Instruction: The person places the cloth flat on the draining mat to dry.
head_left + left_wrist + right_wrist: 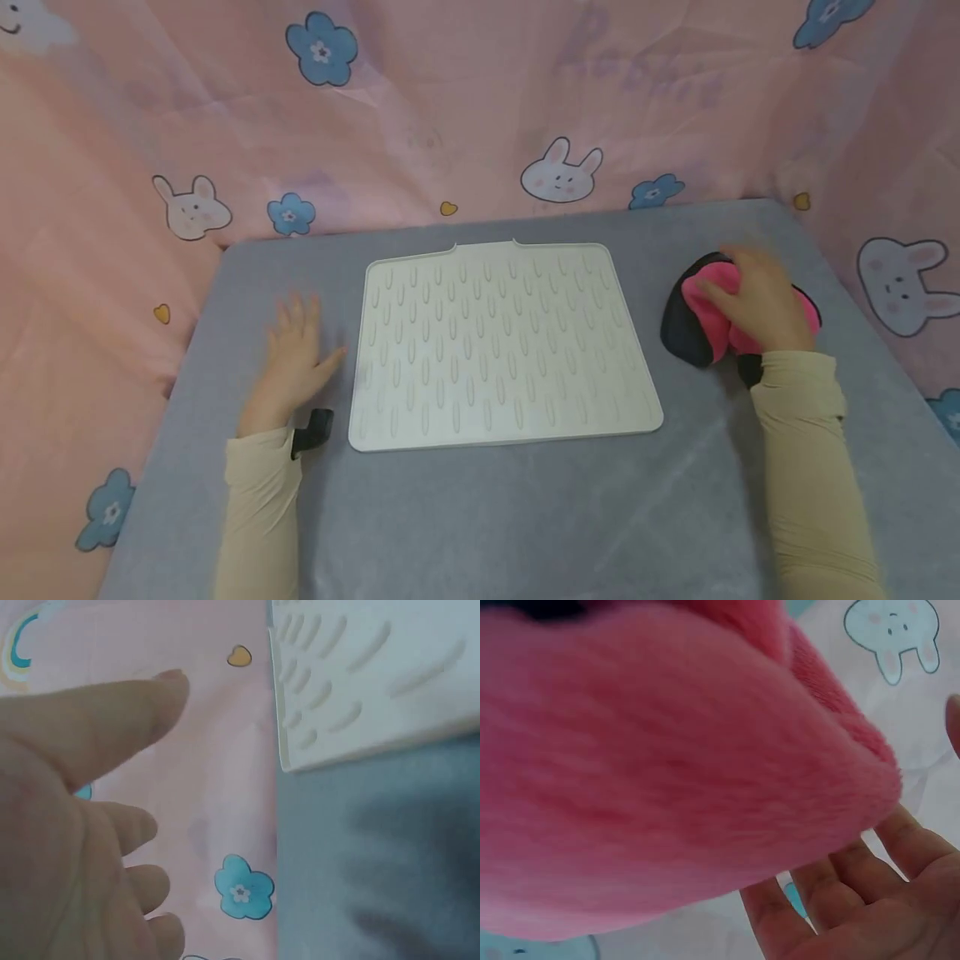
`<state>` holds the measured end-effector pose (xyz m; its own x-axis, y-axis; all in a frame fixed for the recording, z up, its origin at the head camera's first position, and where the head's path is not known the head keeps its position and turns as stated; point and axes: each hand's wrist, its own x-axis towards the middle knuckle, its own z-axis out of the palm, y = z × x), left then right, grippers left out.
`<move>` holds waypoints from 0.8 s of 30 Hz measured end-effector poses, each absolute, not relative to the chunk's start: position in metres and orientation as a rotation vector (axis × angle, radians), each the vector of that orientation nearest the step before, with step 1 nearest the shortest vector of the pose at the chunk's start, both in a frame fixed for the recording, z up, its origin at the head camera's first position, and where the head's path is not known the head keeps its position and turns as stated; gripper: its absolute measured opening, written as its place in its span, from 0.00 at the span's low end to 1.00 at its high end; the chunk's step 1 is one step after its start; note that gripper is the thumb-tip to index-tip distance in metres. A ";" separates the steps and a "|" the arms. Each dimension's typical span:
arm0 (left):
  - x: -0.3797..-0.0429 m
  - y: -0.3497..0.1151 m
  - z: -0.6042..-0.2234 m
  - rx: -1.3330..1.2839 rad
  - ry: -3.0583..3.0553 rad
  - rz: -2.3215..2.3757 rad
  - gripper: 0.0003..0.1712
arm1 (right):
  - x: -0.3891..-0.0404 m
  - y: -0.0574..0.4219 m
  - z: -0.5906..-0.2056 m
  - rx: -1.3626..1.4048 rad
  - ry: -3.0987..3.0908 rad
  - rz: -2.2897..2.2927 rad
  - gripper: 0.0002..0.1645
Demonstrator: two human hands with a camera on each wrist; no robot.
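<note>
Over on the tabletop, the right hand, grip loose and thumb apart, seems to be taking up the pink-and-black bundle right of the white mat, which likely calls for closing the fingers, while the spread left hand holds nothing.

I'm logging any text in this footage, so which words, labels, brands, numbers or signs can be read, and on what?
None can be read.
Pink curtain: faint purple marks, perhaps lettering, too blurred to read.
White mat: no writing visible.
Pink-and-black item: no writing on visible parts.
</note>
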<state>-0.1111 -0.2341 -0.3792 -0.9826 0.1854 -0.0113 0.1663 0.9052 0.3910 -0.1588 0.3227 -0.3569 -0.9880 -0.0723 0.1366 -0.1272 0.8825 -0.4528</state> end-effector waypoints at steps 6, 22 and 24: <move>-0.086 -0.217 -0.389 0.287 2.922 0.668 0.45 | -0.142 0.323 -0.369 0.006 -2.911 0.704 0.39; -0.088 -0.200 -0.431 0.229 2.773 0.694 0.43 | -0.122 0.329 -0.387 -0.214 -2.769 0.579 0.26; -0.088 -0.200 -0.432 0.228 2.776 0.690 0.43 | -0.122 0.331 -0.388 -0.202 -2.790 0.599 0.23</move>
